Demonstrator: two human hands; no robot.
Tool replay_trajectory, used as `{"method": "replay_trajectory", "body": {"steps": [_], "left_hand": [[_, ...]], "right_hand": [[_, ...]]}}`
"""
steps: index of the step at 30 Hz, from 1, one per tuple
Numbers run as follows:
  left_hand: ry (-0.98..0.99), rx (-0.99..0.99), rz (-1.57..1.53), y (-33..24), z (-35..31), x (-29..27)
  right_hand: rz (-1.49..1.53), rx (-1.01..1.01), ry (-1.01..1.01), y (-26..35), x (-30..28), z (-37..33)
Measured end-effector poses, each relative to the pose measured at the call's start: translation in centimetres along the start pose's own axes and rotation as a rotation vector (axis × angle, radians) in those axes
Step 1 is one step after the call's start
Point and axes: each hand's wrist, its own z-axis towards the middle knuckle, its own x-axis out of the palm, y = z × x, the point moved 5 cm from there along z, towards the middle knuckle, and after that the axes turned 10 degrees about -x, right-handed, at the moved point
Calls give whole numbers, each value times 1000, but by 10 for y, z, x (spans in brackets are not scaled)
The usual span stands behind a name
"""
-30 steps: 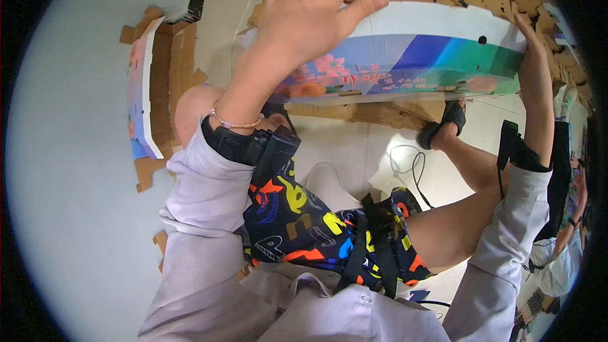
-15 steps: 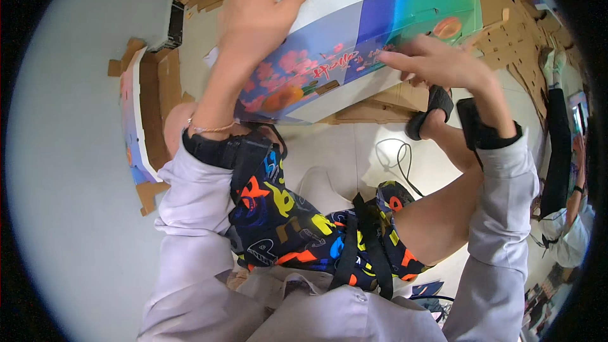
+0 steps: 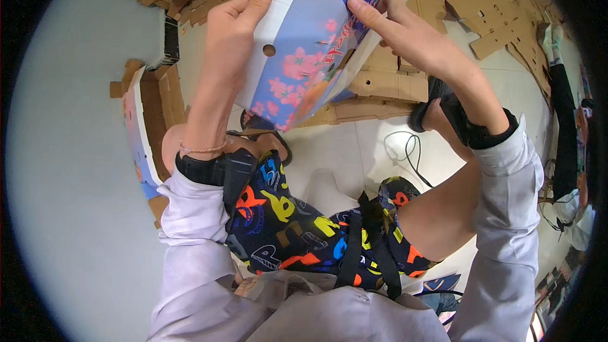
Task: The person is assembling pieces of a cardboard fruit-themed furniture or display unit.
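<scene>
Now the box (image 3: 310, 38) is held up and tilted above the floor (image 3: 373, 145), with a white strip on its left and pink flowers on its blue side. The left hand (image 3: 229, 41) is at the left edge of the box. Its thumb points up by the white strip, and its fingers are bent and clamped on that edge, but I cannot see their tips. That arm comes straight up from below the box, with a bead string (image 3: 202, 149) round the wrist. The right hand (image 3: 415, 37) is at the other side of the box. Its thumb lies flat on the blue side and its fingers curl at the low edge, so they pinch the box too. That arm is bent and leans in from the lower right of the box.

The floor below the box is pale and shiny. On it, below and right of the box, a thin black cord (image 3: 415, 159) makes loops. Brown card (image 3: 386, 82) lies just under the box, and a big messy heap (image 3: 481, 3) of card lies to its right. Left of the box stands a second box (image 3: 137, 130), open and brown inside. Far right of the box is another person (image 3: 562, 130) in black trousers.
</scene>
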Motion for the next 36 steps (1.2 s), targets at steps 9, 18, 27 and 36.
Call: {"method": "replay_trajectory", "body": {"steps": [9,18,27,36], "left_hand": [[-16,94,191,-17,-18,15],[91,86,263,-10,-10,36],[199,90,229,-8,-7,54],[290,41,196,-4,-12,58]], "right_hand": [[524,157,-241,-14,25,-16],[779,213,-292,-11,30,-21],[803,209,-276,-17,25,-21],[632,138,-180,-10,24,-21]]}}
